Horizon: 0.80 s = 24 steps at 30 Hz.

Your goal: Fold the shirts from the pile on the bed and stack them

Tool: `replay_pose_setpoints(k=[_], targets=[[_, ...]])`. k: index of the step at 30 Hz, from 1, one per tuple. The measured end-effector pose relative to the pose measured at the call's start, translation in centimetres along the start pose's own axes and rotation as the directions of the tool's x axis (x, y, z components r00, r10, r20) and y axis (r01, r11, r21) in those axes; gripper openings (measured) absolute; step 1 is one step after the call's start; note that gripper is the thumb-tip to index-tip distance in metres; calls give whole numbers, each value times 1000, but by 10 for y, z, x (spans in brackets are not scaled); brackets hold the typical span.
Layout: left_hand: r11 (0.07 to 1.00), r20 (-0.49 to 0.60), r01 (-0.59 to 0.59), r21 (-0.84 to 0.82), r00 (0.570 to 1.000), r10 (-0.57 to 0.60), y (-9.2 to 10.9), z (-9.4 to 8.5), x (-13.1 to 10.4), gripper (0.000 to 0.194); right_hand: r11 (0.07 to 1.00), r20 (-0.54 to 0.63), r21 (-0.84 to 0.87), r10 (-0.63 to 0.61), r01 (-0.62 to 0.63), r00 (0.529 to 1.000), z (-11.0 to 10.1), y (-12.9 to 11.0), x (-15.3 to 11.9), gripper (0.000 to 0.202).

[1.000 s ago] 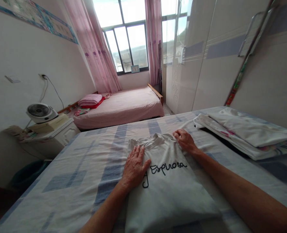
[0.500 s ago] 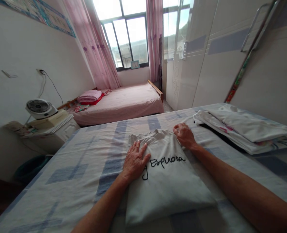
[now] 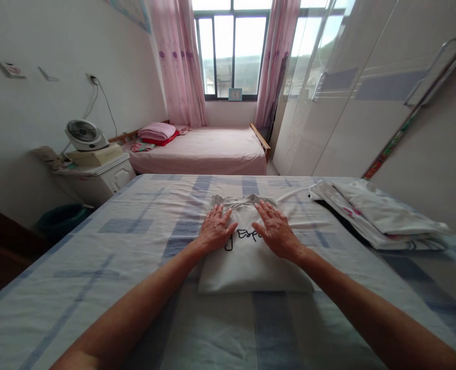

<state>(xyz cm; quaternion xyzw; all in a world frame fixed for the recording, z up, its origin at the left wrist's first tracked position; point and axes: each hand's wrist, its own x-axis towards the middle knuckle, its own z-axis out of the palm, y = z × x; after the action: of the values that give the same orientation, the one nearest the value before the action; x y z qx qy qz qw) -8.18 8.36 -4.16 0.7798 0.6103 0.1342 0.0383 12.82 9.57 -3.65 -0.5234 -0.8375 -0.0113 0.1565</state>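
A folded white T-shirt [image 3: 247,272] with black script lettering lies on the bed in front of me, its collar pointing away. My left hand [image 3: 217,227] rests flat on the shirt's upper left part, fingers spread. On the upper right part lies my right hand [image 3: 276,231], also flat with its fingers apart, covering the end of the lettering. Neither hand grips the cloth. To the right sits a stack of folded clothes [image 3: 374,213], mostly white with some pink and a dark layer below.
The shirt and stack lie on a bed with a blue-and-white checked sheet [image 3: 108,288]. Beyond is a pink bed [image 3: 220,149] with folded bedding [image 3: 156,131]. A fan [image 3: 85,134] stands on a cabinet [image 3: 114,172] at left, near a bin [image 3: 64,220]. Wardrobes [image 3: 328,128] line the right.
My right hand has moved left from the shirt's right shoulder edge and now lies flat on its front. My left hand stays on the shirt. The camera view has shifted.
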Motion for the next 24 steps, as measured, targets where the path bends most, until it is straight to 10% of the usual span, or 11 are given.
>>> replay_pose_setpoints(k=[9,16,24], targets=[[998,50,-64,-1,997,64,-1,-11,-68,60,976,62,-99,202,-195,977,-2,27,-54,56],[881,126,-472,-35,873,472,34,-31,-111,70,975,113,53,-221,216,969,-15,-3,-92,57],[932,108,-345,109,936,334,32,-36,-105,58,893,-71,432,170,-123,983,-53,-23,-138,35]])
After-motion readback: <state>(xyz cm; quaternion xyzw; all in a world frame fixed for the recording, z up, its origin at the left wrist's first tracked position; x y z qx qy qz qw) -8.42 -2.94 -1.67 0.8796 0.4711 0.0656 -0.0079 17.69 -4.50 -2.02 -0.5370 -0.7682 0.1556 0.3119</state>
